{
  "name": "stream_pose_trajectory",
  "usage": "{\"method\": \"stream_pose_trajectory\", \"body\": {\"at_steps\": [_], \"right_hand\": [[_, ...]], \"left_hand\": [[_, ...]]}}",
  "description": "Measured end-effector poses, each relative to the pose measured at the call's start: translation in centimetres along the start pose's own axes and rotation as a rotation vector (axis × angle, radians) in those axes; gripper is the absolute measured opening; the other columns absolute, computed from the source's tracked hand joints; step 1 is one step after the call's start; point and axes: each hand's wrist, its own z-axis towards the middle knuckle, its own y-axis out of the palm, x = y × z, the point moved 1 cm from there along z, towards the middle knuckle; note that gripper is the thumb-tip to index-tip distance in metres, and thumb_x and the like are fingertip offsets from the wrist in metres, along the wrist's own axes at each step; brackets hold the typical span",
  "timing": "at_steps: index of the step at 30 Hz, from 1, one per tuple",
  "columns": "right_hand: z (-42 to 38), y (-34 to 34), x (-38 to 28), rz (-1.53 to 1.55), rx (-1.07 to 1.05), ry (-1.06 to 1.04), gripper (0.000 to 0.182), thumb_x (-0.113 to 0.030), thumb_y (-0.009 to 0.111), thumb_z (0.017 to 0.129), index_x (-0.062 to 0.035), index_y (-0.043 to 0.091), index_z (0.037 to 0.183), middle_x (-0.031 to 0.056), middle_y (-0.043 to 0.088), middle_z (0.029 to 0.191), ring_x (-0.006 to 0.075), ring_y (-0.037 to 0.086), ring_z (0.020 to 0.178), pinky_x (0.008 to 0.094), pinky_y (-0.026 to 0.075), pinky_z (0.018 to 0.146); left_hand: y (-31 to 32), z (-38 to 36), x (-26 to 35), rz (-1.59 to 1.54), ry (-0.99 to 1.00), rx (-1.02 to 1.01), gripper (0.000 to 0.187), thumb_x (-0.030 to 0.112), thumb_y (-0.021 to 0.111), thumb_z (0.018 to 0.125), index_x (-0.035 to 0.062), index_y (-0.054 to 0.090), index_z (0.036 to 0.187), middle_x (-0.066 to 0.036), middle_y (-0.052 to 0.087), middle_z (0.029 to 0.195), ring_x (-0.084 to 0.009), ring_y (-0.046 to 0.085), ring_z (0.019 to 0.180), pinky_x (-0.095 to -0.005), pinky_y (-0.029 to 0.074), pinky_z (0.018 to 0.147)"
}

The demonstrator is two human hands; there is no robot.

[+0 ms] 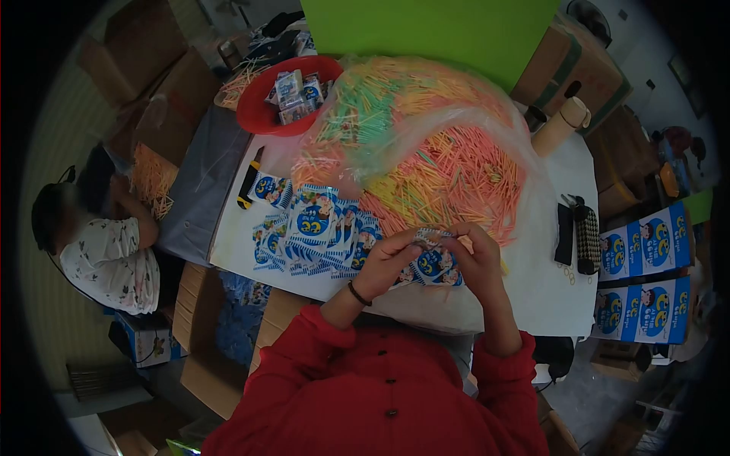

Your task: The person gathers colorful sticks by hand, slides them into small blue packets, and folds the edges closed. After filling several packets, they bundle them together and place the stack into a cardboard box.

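Landmark: clear plastic bag (426,125), holding thin pastel sticks (487,171).
Hands: left hand (394,257), right hand (477,258) nearly together, pinching blue-and-white printed packet (436,264) below bag.

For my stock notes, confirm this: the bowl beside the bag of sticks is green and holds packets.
Wrong colour: the head view shows that the bowl is red. It does hold packets and sits beside the bag of sticks.
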Motion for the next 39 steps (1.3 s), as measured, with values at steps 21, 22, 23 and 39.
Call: {"method": "stream_pose_trajectory", "body": {"at_steps": [21,22,23,39], "right_hand": [[-0.6,-8.3,6.5,-0.451,0.297,0.286,0.020,-0.003,0.062,0.087,-0.0023,0.062,0.107,0.0087,0.064,0.104,0.0161,0.060,0.095,0.0280,0.047,0.083],[0.2,-8.0,6.7,-0.621,0.140,0.160,0.027,-0.005,0.065,0.083,-0.0027,0.062,0.109,0.0110,0.063,0.107,0.0217,0.059,0.100,0.0326,0.046,0.086],[1.0,-7.7,7.0,-0.784,-0.019,0.024,0.033,-0.007,0.068,0.078,-0.0031,0.061,0.111,0.0133,0.062,0.110,0.0273,0.057,0.105,0.0373,0.045,0.090],[0.8,-5.1,11.7,-0.301,-0.028,0.226,0.013,-0.007,0.062,0.087,-0.0021,0.053,0.096,0.0096,0.058,0.093,0.0224,0.058,0.092,0.0338,0.046,0.083]], "left_hand": [[-3.9,-1.1,12.3,1.835,0.344,0.459,0.044,0.019,0.071,0.078,0.0053,0.058,0.118,-0.012,0.056,0.115,-0.0325,0.048,0.106,-0.0450,0.037,0.089],[-2.3,-0.8,11.3,1.740,0.327,0.374,0.041,0.020,0.071,0.077,0.0054,0.059,0.114,-0.011,0.056,0.111,-0.0315,0.049,0.104,-0.0438,0.037,0.088],[-0.7,-0.3,10.1,1.647,0.314,0.295,0.038,0.022,0.072,0.077,0.0055,0.060,0.109,-0.010,0.056,0.108,-0.0306,0.049,0.102,-0.0425,0.038,0.086],[-0.1,2.8,-5.5,1.083,0.070,0.095,0.031,0.025,0.072,0.081,0.0018,0.051,0.086,-0.015,0.056,0.079,-0.0307,0.056,0.079,-0.0426,0.043,0.069]]}}
